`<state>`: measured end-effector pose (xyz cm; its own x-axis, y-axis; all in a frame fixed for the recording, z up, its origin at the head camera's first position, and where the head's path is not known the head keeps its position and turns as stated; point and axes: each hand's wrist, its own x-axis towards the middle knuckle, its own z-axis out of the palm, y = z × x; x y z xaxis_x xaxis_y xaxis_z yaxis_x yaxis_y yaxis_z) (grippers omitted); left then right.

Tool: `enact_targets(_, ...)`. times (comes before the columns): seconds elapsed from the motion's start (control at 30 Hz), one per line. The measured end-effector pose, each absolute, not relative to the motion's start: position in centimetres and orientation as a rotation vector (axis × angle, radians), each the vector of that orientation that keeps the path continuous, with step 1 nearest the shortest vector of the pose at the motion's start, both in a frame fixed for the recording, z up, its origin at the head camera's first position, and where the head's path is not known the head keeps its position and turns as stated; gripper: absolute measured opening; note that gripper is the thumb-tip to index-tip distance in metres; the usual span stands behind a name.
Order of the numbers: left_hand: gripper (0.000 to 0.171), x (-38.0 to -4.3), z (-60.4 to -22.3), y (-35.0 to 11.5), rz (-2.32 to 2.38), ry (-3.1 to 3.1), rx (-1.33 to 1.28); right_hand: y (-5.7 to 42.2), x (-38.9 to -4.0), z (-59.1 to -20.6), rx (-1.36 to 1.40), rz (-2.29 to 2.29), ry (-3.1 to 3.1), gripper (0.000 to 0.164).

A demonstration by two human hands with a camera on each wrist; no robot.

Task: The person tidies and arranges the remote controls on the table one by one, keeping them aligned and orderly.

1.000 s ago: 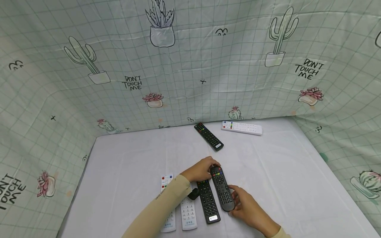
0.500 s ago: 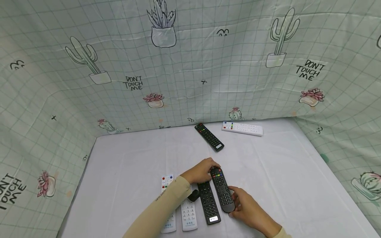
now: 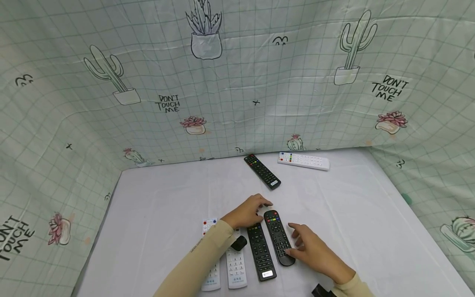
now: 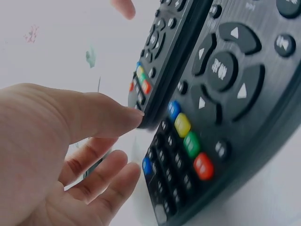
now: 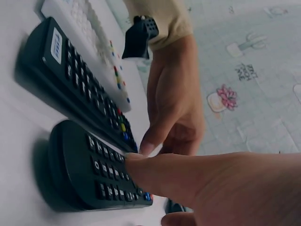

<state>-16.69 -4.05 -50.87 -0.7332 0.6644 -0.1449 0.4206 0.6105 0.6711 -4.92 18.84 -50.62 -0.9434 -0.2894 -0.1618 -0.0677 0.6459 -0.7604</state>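
A black remote control with rounded ends (image 3: 279, 237) lies on the table. Beside its far end is my left hand (image 3: 249, 212), fingers loosely bent and spread, holding nothing. My right hand (image 3: 315, 251) is at its right side, fingers apart; the thumb lies over the near keys, and whether it touches them I cannot tell. Just left is a squarer black remote control (image 3: 261, 253), its far end under my left hand. Two white remotes stand in line further left: the nearer one (image 3: 236, 268) and the outer one (image 3: 212, 278), both partly hidden by my left forearm.
Toward the back of the white table (image 3: 156, 214), another black remote (image 3: 262, 171) lies slanted. A white remote (image 3: 303, 161) lies crosswise near the back wall. A cactus-print cloth (image 3: 237, 74) encloses the back and sides.
Both hands have loosened from the rounded black remote. My right hand's fingers have spread away from its side, and my left fingers have come off its far end.
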Motion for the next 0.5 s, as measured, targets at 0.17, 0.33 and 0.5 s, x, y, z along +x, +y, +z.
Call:
enact_targets(0.17,0.044,-16.9,-50.9,-5.1,0.985,2.451,0.858,18.8,-6.1,-50.6,-0.275,-1.21,2.637,0.068)
enact_targets(0.33,0.042,-17.2,-50.9,-6.3,1.077,2.464,0.839,18.6,-7.5,-50.8,-0.272,-1.248,2.679,0.059)
enact_targets(0.5,0.041,-17.5,-51.1,-7.6,1.15,2.48,0.761,18.4,-8.9,-51.0,-0.228,-1.27,2.731,0.055)
